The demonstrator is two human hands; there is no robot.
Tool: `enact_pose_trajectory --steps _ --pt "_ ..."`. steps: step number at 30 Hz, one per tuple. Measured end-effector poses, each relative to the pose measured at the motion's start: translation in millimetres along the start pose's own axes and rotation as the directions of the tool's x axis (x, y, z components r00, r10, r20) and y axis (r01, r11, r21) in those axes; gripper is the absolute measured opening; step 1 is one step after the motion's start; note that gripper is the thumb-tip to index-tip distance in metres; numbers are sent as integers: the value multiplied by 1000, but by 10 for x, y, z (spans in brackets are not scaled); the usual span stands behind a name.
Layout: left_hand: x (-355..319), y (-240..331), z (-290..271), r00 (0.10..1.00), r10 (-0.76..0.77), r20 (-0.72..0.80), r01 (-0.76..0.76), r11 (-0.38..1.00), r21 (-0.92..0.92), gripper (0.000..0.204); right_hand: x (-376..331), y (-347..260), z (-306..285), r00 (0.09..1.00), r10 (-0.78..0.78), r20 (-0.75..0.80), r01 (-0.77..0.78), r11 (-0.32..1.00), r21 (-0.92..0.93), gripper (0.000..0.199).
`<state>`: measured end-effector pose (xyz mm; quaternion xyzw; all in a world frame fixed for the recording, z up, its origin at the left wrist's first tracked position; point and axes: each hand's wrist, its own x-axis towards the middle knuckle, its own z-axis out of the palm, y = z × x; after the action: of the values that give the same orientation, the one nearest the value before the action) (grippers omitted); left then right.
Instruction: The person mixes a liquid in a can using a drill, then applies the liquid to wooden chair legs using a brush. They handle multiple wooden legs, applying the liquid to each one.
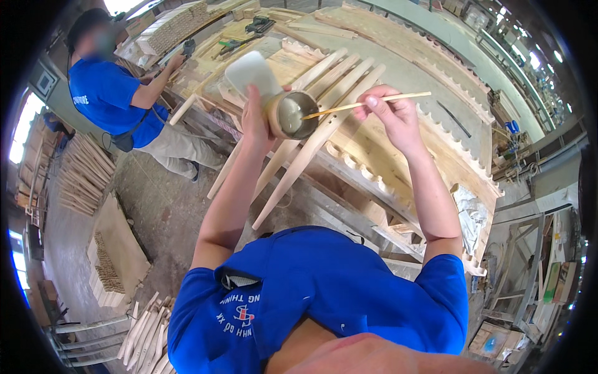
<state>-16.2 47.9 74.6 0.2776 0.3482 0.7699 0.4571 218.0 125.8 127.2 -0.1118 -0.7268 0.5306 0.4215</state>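
My left hand point(254, 121) is wrapped around a round can point(275, 116), tilted so its mouth shows. Inside lies a pale, cloudy substance, perhaps glue. A white rounded piece point(252, 73), like a lid or pad, sticks up beside the can at my left fingers; whether I grip it too I cannot tell. My right hand point(395, 119) pinches a thin wooden stick point(330, 113), whose lower end reaches into the can. Beneath both hands lie several long, tapered wooden legs point(293, 179), side by side across the bench, with small dark holes in one of them.
Scalloped wooden rails point(367, 174) line the workbench. A person in a blue shirt point(103, 87) works at the left near clamps point(258, 26) and stacked wood strips point(171, 30). Bundles of wooden pieces point(84, 168) stand on the floor. Crumpled plastic point(470, 212) lies at the bench's right end.
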Motion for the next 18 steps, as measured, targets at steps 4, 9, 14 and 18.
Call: enact_pose_trajectory --steps 4,9,14,18 --pt "-58 185 190 992 44 117 -47 999 22 60 -42 -256 225 988 -135 71 151 915 -373 17" --pt "-74 278 136 944 284 167 -279 959 -49 60 -240 -377 506 938 -321 135 321 646 -692 18" --pt "-182 400 -110 899 395 187 -383 918 -100 61 -652 -345 1172 971 -233 -51 160 795 -585 15" --pt "-345 386 -323 927 346 142 -332 937 -112 61 -756 -419 1695 976 -174 -132 91 873 -479 14"
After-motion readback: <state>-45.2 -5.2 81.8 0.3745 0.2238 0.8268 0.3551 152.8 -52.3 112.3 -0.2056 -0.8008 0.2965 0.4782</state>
